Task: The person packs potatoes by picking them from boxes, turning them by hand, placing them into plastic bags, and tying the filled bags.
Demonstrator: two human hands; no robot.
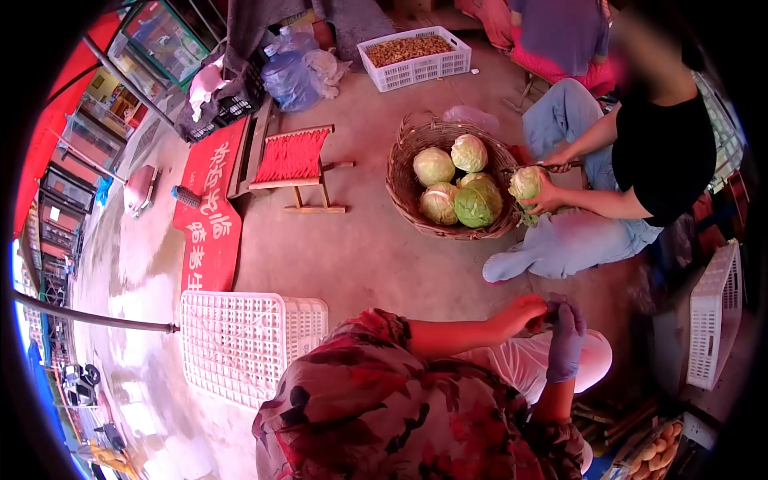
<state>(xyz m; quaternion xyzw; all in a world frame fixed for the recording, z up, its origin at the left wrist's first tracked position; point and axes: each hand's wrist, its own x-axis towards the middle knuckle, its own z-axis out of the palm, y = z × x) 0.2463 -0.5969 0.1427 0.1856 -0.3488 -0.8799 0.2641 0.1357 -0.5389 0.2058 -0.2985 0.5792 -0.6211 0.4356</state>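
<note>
My left hand [518, 314] is bare, its fingers curled in front of my lap. Close against it is my right hand [566, 340], in a thin purple-grey glove [565, 356]. The fingers of both hands are bent together at one spot. Something small and dark may be between them, but I cannot make it out. Beyond my hands stands a wicker basket [402, 200] with several cabbages [478, 202]. Beside the basket, a seated person in a black top [668, 136] grips another cabbage [526, 184] and a knife-like tool [564, 166].
A white plastic crate [232, 340] lies at my left. Farther off are a red-strapped folding stool [292, 156], a red mat [210, 200], a white crate of small brown pieces [384, 76] and water jugs [290, 80]. Another white crate [704, 336] is at right.
</note>
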